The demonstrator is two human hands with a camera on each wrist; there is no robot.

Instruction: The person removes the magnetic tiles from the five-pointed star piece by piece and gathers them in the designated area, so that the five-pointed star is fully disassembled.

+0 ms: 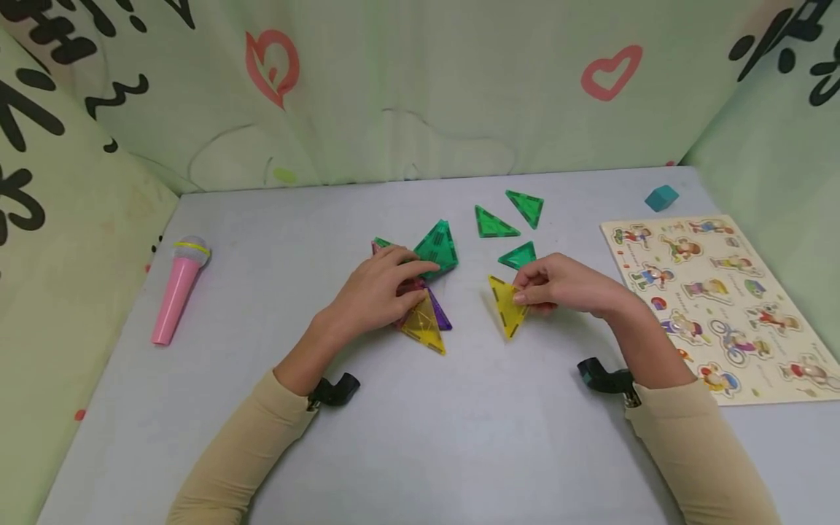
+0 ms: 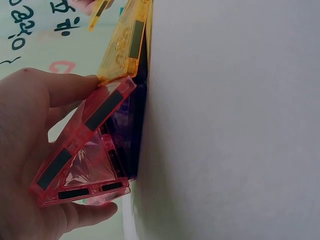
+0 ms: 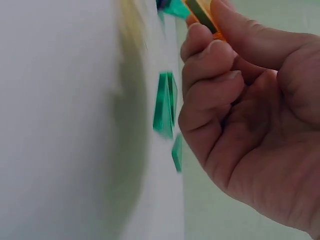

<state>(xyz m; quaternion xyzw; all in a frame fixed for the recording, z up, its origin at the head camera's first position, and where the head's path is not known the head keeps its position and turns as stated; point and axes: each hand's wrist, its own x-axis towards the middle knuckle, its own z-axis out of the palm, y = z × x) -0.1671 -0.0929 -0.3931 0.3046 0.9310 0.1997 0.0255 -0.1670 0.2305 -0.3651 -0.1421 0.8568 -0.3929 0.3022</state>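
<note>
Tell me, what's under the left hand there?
Under the left hand sits a cluster of triangle tiles: a pink tile, a purple tile and a yellow tile. Whatever lies beneath the palm is covered.

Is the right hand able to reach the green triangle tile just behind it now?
Probably yes: the green triangle tile lies flat just beyond the right hand with nothing between, though that hand pinches a yellow triangle tile.

Pink tile (image 1: 398, 292): mostly hidden under left hand (image 1: 380, 292), frame centre. Green triangles (image 3: 165, 105): blurred, right-wrist view centre.
</note>
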